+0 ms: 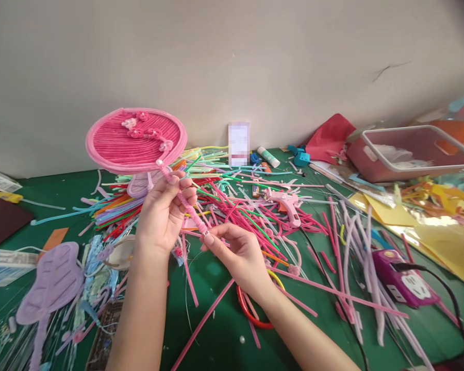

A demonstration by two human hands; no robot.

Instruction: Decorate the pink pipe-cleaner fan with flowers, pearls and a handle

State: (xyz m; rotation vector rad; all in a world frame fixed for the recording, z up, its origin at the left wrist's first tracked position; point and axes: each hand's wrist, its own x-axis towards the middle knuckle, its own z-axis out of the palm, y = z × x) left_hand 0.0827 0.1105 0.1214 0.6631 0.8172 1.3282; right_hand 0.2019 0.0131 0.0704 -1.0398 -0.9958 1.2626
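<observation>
A round pink fan (112,149) made of pipe cleaners is held up above the table, tilted to the left. Small pink flowers (143,131) with pearl beads cross its face. My left hand (166,203) grips the upper part of its wrapped handle, thumb and fingers closed round it. At the handle's lower end, my right hand (235,252) pinches the tip, where something small and shiny shows between thumb and finger; what it is I cannot make out. Under the hands lie many loose pink pipe cleaners (239,206).
A pink glue gun (288,203) lies right of centre, its black cord running forward. A purple box (404,278) sits on the right, a pink basket (417,152) behind it. A lilac fan (56,278) lies at left. A phone (238,141) leans against the wall.
</observation>
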